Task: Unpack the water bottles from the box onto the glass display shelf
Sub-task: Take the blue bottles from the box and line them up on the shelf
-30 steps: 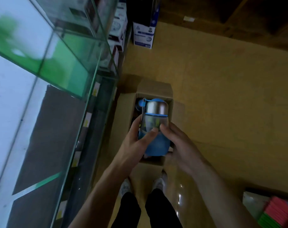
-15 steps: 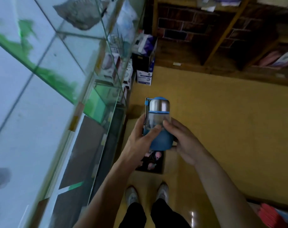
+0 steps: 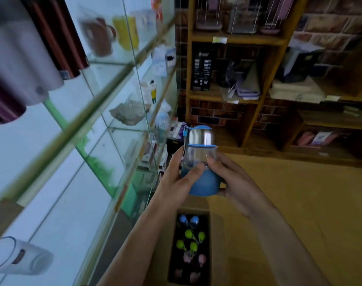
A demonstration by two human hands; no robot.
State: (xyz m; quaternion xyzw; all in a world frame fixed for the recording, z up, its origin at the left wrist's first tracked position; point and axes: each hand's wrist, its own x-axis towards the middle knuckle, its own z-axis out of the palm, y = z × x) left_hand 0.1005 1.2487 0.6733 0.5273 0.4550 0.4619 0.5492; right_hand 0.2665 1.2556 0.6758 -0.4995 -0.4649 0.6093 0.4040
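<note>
I hold a blue water bottle [image 3: 200, 162] upright at chest height, with a steel cap, clear middle and blue sleeve. My left hand [image 3: 176, 180] grips its left side, thumb across the front. My right hand [image 3: 231, 180] grips its right side and base. Below, the open cardboard box [image 3: 161, 244] stands on the floor with several bottles inside, blue, green and pink caps [image 3: 191, 242] showing. The glass display shelf [image 3: 105, 112] runs along the left, apart from the bottle.
The glass shelves carry tumblers [image 3: 21, 65], mugs [image 3: 99, 36], a white cup [image 3: 21, 259] and small boxed goods. A wooden rack [image 3: 256, 100] with boxes and bags stands ahead against a brick wall. Yellow floor [image 3: 300, 203] lies to the right.
Both hands lifted the blue bottle up out of the box. The view tilted up from the floor to the shelves, and the box now lies well below the bottle.
</note>
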